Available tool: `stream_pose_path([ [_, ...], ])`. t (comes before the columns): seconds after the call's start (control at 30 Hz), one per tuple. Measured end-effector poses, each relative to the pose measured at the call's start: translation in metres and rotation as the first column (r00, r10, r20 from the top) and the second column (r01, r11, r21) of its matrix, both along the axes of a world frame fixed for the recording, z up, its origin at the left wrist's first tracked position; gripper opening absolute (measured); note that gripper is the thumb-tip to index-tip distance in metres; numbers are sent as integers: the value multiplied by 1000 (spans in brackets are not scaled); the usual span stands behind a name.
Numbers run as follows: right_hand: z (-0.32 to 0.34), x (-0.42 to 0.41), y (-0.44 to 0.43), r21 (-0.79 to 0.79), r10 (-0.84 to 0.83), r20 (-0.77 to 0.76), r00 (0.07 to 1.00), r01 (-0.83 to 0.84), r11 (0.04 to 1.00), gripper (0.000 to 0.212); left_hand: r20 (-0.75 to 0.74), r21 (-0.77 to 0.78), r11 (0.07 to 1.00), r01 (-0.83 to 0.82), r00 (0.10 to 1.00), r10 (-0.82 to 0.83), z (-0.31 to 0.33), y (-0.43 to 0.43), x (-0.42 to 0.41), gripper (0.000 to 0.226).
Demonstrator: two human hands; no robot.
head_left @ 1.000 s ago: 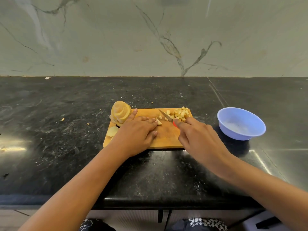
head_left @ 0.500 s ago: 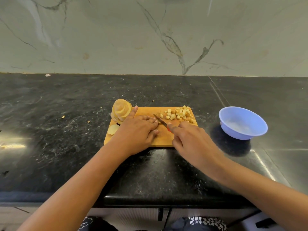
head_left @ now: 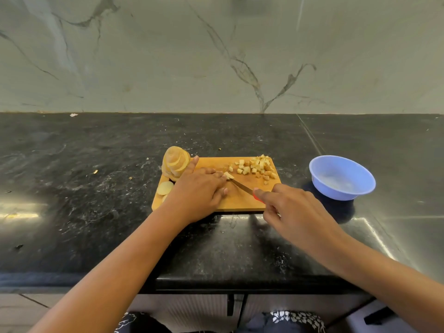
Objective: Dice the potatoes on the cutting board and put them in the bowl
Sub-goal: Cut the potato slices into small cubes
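Observation:
A wooden cutting board (head_left: 242,200) lies on the black counter. My left hand (head_left: 197,191) rests on it with curled fingers, holding down a potato piece (head_left: 228,175) at its fingertips. My right hand (head_left: 293,212) grips a red-handled knife (head_left: 242,187) whose blade tip meets that piece. A pile of potato dice (head_left: 258,165) sits at the board's far right corner. A stack of potato slices (head_left: 175,163) stands at the far left corner, with a loose slice (head_left: 165,188) in front of it. The blue bowl (head_left: 342,177) stands right of the board and looks empty.
The marble wall (head_left: 216,56) rises behind the black counter (head_left: 84,188). Small potato crumbs (head_left: 95,172) lie scattered left of the board. The counter's front edge runs just below my forearms.
The knife tip has shifted left toward my left fingertips and my right hand has drawn back toward the board's near right corner. The dice pile lies more spread out than a second ago.

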State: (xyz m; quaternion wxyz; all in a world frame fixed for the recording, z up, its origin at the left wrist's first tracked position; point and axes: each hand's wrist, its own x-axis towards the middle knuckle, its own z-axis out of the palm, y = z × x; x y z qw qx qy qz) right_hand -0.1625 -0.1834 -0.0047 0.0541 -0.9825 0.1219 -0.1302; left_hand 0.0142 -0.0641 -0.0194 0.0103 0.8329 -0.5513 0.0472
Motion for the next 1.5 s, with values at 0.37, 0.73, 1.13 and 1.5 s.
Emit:
stream_pose_path([
  [0.37,-8,31,-1,29,41,46,998,-43,999,48,17,-41,999,8,1000,-7,2,1,-2,45],
  [0.73,-11,-9,6,-303,-72,-45,996,55,951,65,98,-8,995,-100,990,101,-1,-2,-6,47],
  [1.13,-3,-16,-2,-238,-69,113,991,94,967,52,-100,-157,987,-11,995,-5,3,-8,-2,40],
  [1.5,-11,-1,9,-159,-124,-62,990,113,981,55,-52,-273,961,-45,998,32,9,-6,-2,41],
])
